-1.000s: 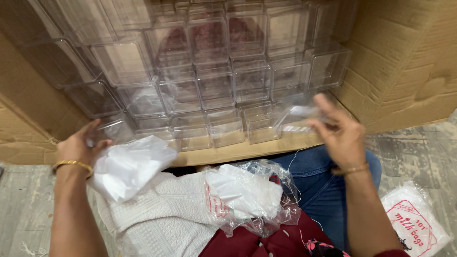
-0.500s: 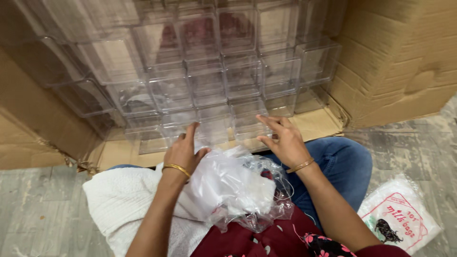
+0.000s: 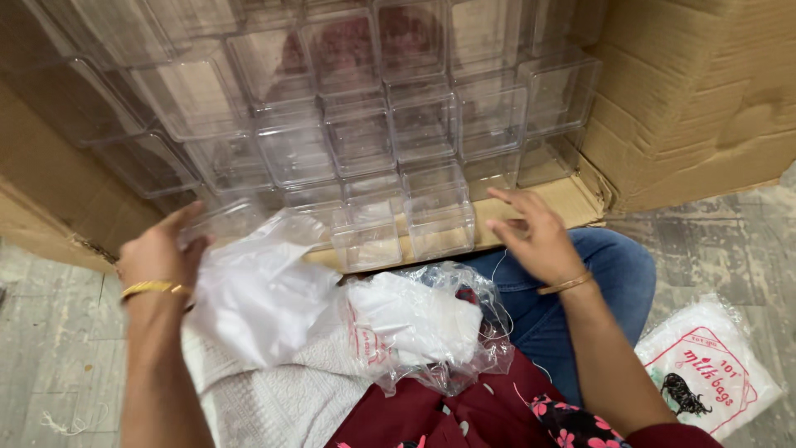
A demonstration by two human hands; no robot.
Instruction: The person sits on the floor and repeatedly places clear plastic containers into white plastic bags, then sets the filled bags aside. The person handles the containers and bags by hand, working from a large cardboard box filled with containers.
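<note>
Against stacked clear boxes (image 3: 365,141), left hand (image 3: 157,253) grips a white bag (image 3: 257,299); right hand (image 3: 535,236) spread empty.

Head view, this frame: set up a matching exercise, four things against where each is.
Things:
1. white plastic bag
2. clear boxes
3. printed packet
4. right hand

Places:
A. stacked in the cardboard carton
B. on the floor, right side
C. held by the left hand
D. open, above the blue-clad knee

Pairs: 1-C, 2-A, 3-B, 4-D
</note>
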